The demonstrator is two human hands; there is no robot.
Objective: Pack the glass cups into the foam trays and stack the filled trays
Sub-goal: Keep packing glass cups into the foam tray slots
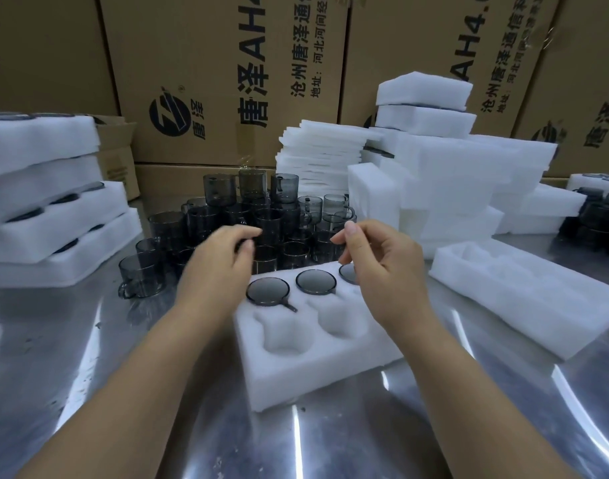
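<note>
The steel bench (88, 340) fills the lower half of the frame. A stack of filled trays (54, 209) sits at middle left.

At centre lies the foam tray (296, 368), its long side running from lower left to upper right. The far row holds three cups (316, 281), the rightmost partly hidden, and the two near pockets (282, 333) in view are empty.

Just above the tray in the frame, touching or nearly touching its far edge, stands the heap of loose glass cups (261, 216), upright and piled in layers.

The left hand (220, 264) is at the heap's near edge, so it is the nearer one for the next pick. Its fingers are bent and blurred, and I cannot tell whether they grip a cup yet.

The right hand (382, 271) hovers over the tray's far right corner, fingers loosely curled and holding nothing.

From both hands the cups lie straight ahead, and the empty pockets lie below the wrists.
</note>
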